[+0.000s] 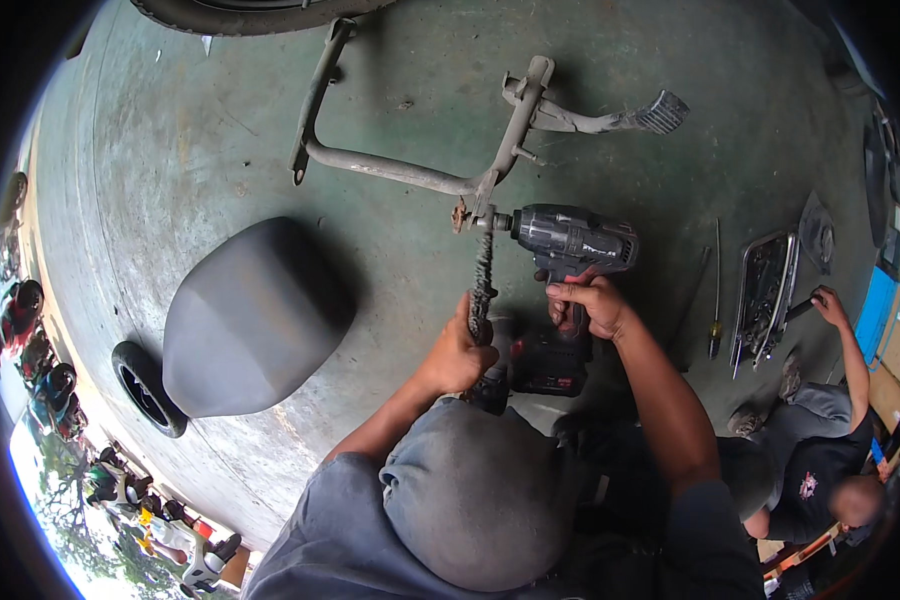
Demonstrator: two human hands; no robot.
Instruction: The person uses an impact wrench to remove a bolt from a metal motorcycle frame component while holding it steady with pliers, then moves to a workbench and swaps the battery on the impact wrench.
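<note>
Green-grey concrete floor (410, 105), scuffed. Bent steel tube frame (395, 168) lies ahead of both hands, dusty, with a ribbed pedal (662, 112) on its right side. Cordless impact wrench (575, 240), dark scuffed body, upright grip, blocky battery at the bottom; right hand (592, 305) has fingers wrapped round the grip. Its socket end points left at the frame's near end; can't tell if seated. Left hand (458, 355), fingers clamped round a dark, grimy coil spring (482, 275) whose top meets that same spot; small rusty piece (459, 215) just left of it.

Left side: big smooth grey rounded shell (260, 320), overlapping a small black tyre (150, 390). Part of a larger tyre (260, 15) at the top edge. Right side: yellow-handled screwdriver (715, 335), then a shallow metal tray (792, 290) with jumbled dark metal parts, too small to identify. Beside it, a co-worker's hand (827, 304) grips a dark bar. Motorcycles (45, 375) at far left.
</note>
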